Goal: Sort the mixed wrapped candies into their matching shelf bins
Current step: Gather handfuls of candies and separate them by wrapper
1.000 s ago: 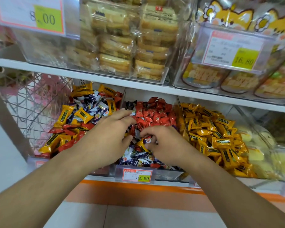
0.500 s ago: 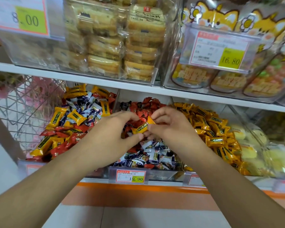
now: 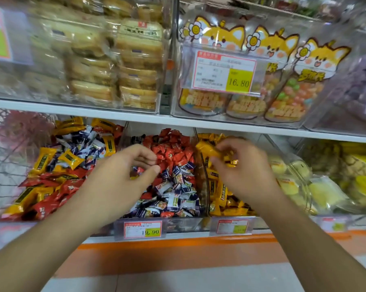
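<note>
Three clear bins sit side by side on the lower shelf. The left bin [image 3: 15,223] holds mixed yellow, red and blue-white wrapped candies. The middle bin [image 3: 184,225] holds red candies at the back and blue-white ones in front. The right bin [image 3: 201,165] holds yellow wrapped candies. My right hand [image 3: 241,167] hovers over the right bin and pinches a yellow candy [image 3: 206,150] in its fingertips. My left hand [image 3: 123,175] hangs over the middle bin with fingers loosely curled and nothing visible in them.
Price tags [image 3: 143,229] clip to the bin fronts. A white shelf board [image 3: 177,121] runs close above the bins, carrying boxes of wrapped cakes [image 3: 118,66] and cat-printed snack bags [image 3: 251,81]. Pale yellow packets [image 3: 317,186] lie further right. A wire rack [image 3: 7,157] stands at left.
My right hand carried the yellow candy from the middle bin rightward over the yellow bin. My left hand let go of that candy and stayed over the middle bin.
</note>
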Motion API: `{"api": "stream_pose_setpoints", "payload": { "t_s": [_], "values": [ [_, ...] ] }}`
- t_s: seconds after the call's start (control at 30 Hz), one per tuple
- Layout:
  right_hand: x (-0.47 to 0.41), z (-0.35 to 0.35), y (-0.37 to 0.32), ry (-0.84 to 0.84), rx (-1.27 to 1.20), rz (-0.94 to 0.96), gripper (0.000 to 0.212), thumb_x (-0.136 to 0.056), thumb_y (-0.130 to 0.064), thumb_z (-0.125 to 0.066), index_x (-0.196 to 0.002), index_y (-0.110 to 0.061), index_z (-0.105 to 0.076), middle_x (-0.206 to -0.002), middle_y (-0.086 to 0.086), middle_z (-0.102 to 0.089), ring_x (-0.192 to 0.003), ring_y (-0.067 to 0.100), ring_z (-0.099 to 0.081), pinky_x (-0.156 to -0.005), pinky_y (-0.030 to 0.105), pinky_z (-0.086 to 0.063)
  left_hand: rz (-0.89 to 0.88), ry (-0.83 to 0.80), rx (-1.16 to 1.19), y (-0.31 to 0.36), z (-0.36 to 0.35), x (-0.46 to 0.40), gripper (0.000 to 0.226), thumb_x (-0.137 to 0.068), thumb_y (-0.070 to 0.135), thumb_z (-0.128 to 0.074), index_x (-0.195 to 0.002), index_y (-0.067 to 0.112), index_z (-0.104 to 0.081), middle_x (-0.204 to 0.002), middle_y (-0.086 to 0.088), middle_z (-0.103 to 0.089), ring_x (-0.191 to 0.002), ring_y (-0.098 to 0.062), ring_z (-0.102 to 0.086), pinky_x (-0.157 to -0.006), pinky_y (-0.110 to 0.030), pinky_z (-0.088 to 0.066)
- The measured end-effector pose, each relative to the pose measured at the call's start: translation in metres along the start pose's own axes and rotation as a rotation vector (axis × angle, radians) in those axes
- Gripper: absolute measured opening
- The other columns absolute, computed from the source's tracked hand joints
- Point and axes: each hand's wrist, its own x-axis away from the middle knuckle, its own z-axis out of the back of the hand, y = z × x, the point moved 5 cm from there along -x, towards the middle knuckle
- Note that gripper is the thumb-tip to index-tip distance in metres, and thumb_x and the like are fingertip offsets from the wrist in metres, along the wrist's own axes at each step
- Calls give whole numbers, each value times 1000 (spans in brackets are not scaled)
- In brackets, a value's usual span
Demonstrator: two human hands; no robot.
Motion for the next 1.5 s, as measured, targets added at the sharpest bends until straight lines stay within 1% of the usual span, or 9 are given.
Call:
{"api": "stream_pose_setpoints", "payload": {
  "t_s": [0.2,0.43,0.53,0.73,0.87,1.07,1.17,1.37,1.5],
  "values": [
    [-15,3,21,61,289,-173,50,-94,-31,-71,-136,-8,-59,-124,17,-64,-117,39,-58,-95,43,-52,-43,-20,-427,-28,28,-9,45,-100,30,-59,-144,29,-48,-148,11,-49,-132,-13,-49,-106,-27,-38],
    [-13,-75,-63,-312,98,173,48,-102,-30,-63,-148,-27,-51,-147,-7,-53,-139,13,-43,-115,25,-33,-32,-169,-488,-54,32,-11,54,-105,36,-46,-158,30,-33,-166,13,-27,-147,-14,-37,-120,-30,-29],
    [-12,-121,-82,-479,71,283,50,-102,-30,-65,-150,-27,-51,-154,-8,-49,-144,14,-40,-122,32,-32,-15,-155,-471,-58,32,-12,55,-106,37,-45,-159,31,-31,-167,15,-21,-148,-13,-35,-119,-26,-24],
    [-22,-174,-79,-523,153,323,36,-98,-23,-67,-134,-20,-68,-134,4,-62,-125,27,-48,-109,47,-44,-29,-118,-457,-59,30,-12,56,-106,37,-45,-159,29,-30,-167,14,-21,-153,-8,-23,-110,-12,-10],
    [-22,-177,-79,-475,146,346,7,-91,-23,-74,-95,-26,-69,-105,-8,-59,-105,22,-49,-99,45,-45,-31,-122,-436,-55,32,-12,55,-106,37,-45,-159,30,-30,-167,15,-20,-152,-9,-25,-108,-11,-12],
    [-19,-138,-81,-410,2,201,16,-92,-16,-77,-88,-26,-64,-100,-9,-63,-101,15,-55,-92,36,-49,-40,-106,-439,-50,34,-9,53,-106,33,-48,-157,28,-35,-167,14,-22,-150,-10,-29,-110,-14,-18],
    [-22,-104,-76,-288,-147,40,18,-93,-19,-77,-85,-29,-65,-89,-12,-69,-84,5,-67,-74,23,-56,-90,-66,-432,-45,32,-9,49,-104,31,-52,-152,31,-41,-164,18,-24,-148,-8,-31,-107,-12,-16],
    [-3,-66,-68,-253,-921,-325,11,-96,-2,-70,-95,1,-59,-92,17,-76,-86,27,-79,-82,38,-64,-93,-62,-201,-19,16,-4,43,-95,47,-63,-136,40,-53,-124,30,-54,-116,5,-52,-95,-17,-40],
    [8,-59,-64,-339,-1035,-380,16,-96,-5,-71,-100,-2,-56,-100,21,-75,-91,30,-78,-82,39,-63,85,-56,267,-7,7,-3,19,-95,25,-71,-111,31,-64,-88,-1,-69,-87,-5,-73,-86,-35,-59]
  ]
}}
